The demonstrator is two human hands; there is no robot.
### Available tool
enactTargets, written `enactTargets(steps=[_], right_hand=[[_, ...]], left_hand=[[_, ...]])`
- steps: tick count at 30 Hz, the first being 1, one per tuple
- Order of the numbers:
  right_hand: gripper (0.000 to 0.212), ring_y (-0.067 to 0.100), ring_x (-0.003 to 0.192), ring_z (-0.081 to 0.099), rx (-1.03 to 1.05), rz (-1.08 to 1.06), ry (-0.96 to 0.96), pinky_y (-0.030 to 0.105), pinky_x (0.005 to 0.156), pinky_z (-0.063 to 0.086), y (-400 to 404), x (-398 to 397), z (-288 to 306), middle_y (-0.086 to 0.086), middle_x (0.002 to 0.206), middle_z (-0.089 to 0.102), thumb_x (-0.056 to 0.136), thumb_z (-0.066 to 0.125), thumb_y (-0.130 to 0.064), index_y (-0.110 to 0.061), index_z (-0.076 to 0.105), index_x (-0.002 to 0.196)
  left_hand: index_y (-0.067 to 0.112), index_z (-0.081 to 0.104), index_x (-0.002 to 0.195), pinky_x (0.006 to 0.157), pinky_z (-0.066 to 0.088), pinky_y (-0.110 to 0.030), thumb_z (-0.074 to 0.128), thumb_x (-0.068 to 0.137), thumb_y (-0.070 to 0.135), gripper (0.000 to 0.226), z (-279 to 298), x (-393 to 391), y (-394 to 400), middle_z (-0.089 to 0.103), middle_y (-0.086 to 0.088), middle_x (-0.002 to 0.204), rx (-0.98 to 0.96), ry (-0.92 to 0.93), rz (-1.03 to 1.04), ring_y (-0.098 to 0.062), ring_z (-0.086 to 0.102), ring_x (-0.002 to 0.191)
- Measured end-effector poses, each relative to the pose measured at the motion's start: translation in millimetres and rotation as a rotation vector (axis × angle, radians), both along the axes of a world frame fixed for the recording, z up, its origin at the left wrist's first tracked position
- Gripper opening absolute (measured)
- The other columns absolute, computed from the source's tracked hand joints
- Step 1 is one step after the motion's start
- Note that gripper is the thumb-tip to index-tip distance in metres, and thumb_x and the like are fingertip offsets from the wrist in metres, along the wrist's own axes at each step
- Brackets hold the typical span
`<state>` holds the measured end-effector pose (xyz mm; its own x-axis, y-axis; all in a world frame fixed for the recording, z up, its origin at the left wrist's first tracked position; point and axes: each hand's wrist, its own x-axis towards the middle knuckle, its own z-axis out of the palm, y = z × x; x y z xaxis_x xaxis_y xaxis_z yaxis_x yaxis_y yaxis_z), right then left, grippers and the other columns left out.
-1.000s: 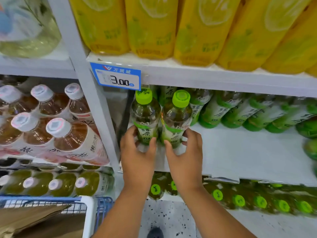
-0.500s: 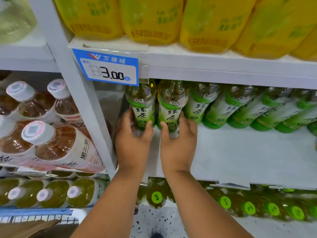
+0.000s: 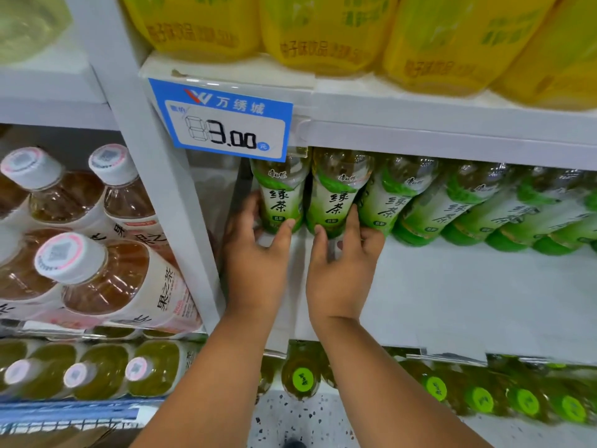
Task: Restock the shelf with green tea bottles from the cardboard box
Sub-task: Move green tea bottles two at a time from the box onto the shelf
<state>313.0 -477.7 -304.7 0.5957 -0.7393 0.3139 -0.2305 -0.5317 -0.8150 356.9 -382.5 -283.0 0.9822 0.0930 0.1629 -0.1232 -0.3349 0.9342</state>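
Two green tea bottles stand side by side at the left end of the white middle shelf [image 3: 468, 295]. My left hand [image 3: 255, 253] grips the base of the left bottle [image 3: 281, 198], thumb on its front. My right hand [image 3: 342, 270] grips the base of the right bottle [image 3: 336, 195]. Both bottles are upright and far back, level with a row of green tea bottles [image 3: 458, 208] that runs to the right along the shelf's rear. Their caps are hidden behind the shelf edge above. A corner of the cardboard box [image 3: 97, 436] shows at the bottom left.
A blue price tag [image 3: 223, 119] reading 3.00 hangs on the upper shelf edge. Yellow bottles [image 3: 323, 30] stand above. Pink-labelled tea bottles [image 3: 106, 276] fill the left bay past a white upright post [image 3: 161, 189]. Green-capped bottles [image 3: 478, 399] line the shelf below.
Both hands pushed the two bottles from the shelf's front edge back to the rear row. The view moved closer and lower, so the bottle caps are now hidden.
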Motion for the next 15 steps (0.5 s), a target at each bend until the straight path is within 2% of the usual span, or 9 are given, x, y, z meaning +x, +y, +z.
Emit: enactTargets(steps=[5, 9, 12, 15], right_hand=[[0.064, 0.02, 0.095, 0.06, 0.001, 0.009, 0.002, 0.041, 0.084, 0.058, -0.9, -1.3, 0.0, 0.004, 0.116, 0.045, 0.093, 0.069, -0.032, -0.018, 0.046, 0.151], [0.068, 0.018, 0.107, 0.06, 0.087, 0.088, 0.022, 0.038, 0.091, 0.056, -4.0, -8.5, 5.4, 0.003, 0.127, 0.046, 0.091, 0.069, -0.041, -0.022, 0.045, 0.152], [0.07, 0.005, 0.12, 0.052, 0.296, 0.308, 0.121, 0.024, 0.104, 0.045, -16.6, -32.1, 20.1, -0.003, 0.139, 0.042, 0.094, 0.07, -0.035, -0.026, 0.038, 0.155], [0.066, 0.007, 0.134, 0.047, 0.518, 0.444, 0.276, 0.022, 0.11, 0.039, -35.5, -76.0, 38.1, -0.008, 0.149, 0.043, 0.094, 0.07, -0.034, -0.028, 0.04, 0.153]], left_hand=[[0.038, 0.052, 0.141, 0.102, 0.051, -0.033, 0.067, 0.08, 0.052, 0.064, 6.6, -16.4, 5.2, 0.062, 0.018, 0.13, -0.013, 0.121, 0.0, 0.002, 0.057, 0.118], [0.034, 0.053, 0.139, 0.106, 0.049, -0.037, 0.074, 0.087, 0.038, 0.057, 19.9, -46.1, 10.7, 0.061, 0.02, 0.129, 0.018, 0.186, -0.029, -0.005, 0.057, 0.123], [0.027, 0.049, 0.146, 0.111, 0.044, -0.038, 0.075, 0.088, 0.036, 0.065, 36.9, -80.7, 16.6, 0.055, 0.008, 0.144, 0.051, 0.293, -0.031, -0.007, 0.051, 0.131], [0.029, 0.049, 0.147, 0.112, 0.044, -0.038, 0.076, 0.087, 0.038, 0.067, 64.0, -124.2, 20.7, 0.054, 0.007, 0.145, 0.064, 0.368, -0.014, -0.007, 0.049, 0.133]])
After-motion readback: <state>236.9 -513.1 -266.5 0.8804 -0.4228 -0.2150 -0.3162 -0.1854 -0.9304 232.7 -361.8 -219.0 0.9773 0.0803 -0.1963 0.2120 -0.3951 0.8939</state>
